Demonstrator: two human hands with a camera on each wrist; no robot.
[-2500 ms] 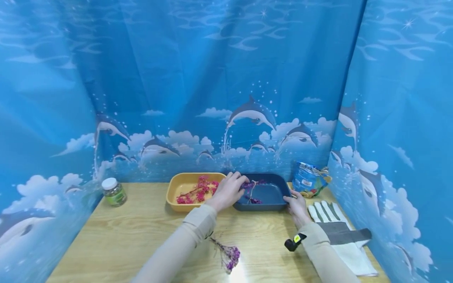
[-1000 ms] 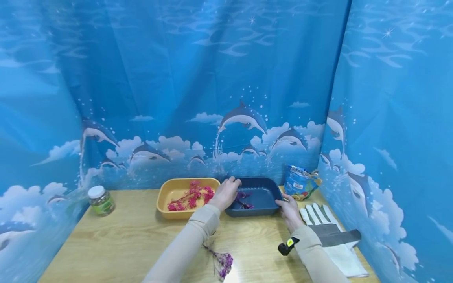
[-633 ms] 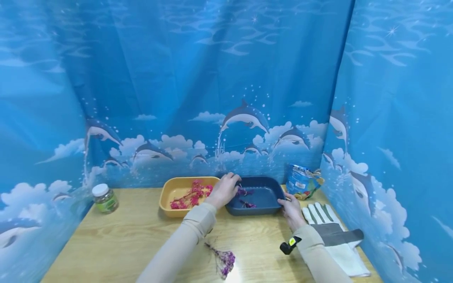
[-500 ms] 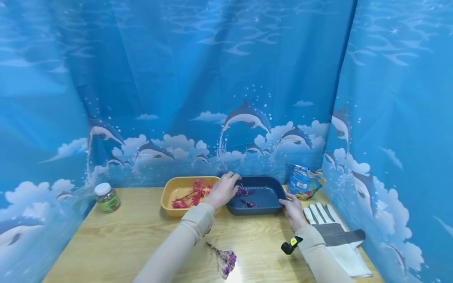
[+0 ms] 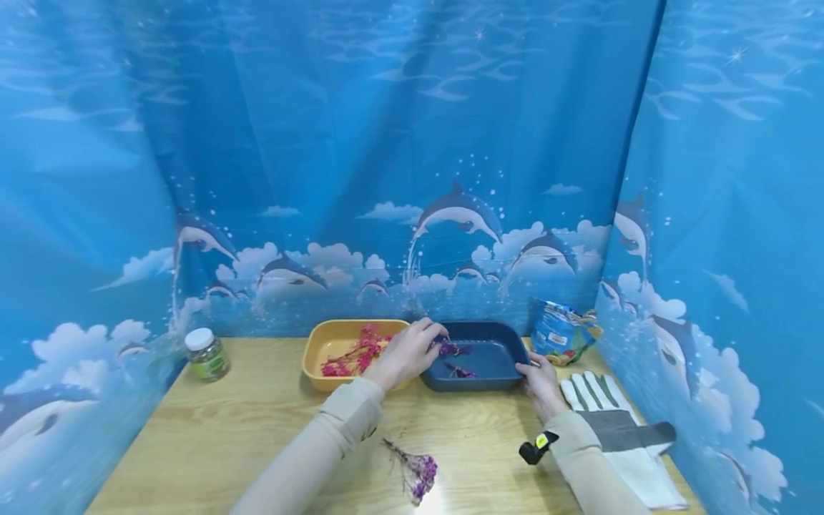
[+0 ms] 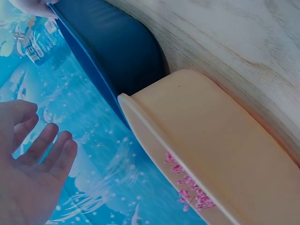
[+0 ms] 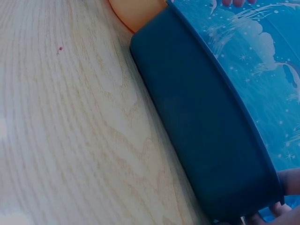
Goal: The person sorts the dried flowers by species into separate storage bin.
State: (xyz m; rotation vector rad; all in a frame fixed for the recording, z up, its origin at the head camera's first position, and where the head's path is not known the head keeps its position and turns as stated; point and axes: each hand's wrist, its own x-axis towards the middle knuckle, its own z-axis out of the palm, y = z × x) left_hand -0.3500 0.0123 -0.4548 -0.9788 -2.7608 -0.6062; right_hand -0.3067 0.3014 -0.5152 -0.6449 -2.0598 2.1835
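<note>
My left hand point(image 5: 408, 350) hovers over the meeting edges of the yellow tray point(image 5: 309, 365) and the navy blue tray point(image 5: 479, 383). Its fingers are loosely bent, with nothing between them in the left wrist view. Purple dried flowers point(image 5: 462, 372) lie at the left end of the blue tray, some right by my left fingertips. Pink dried flowers point(image 5: 350, 360) fill part of the yellow tray. At the blue tray's right front corner, my right hand point(image 5: 543, 386) grips the rim, thumb on one side and fingers below in the right wrist view.
A bunch of purple dried flowers point(image 5: 420, 472) lies on the table in front. White-lidded jar point(image 5: 208, 355) stands at left. Behind my right hand are a blue snack bag point(image 5: 558, 332) and white-and-grey work gloves point(image 5: 618, 436). A dolphin-print curtain point(image 5: 360, 179) closes the back.
The pale stem that rose from the blue tray beside my left hand has dropped, and the purple flowers lie lower. My left hand has drawn slightly leftward. The right hand keeps its grip.
</note>
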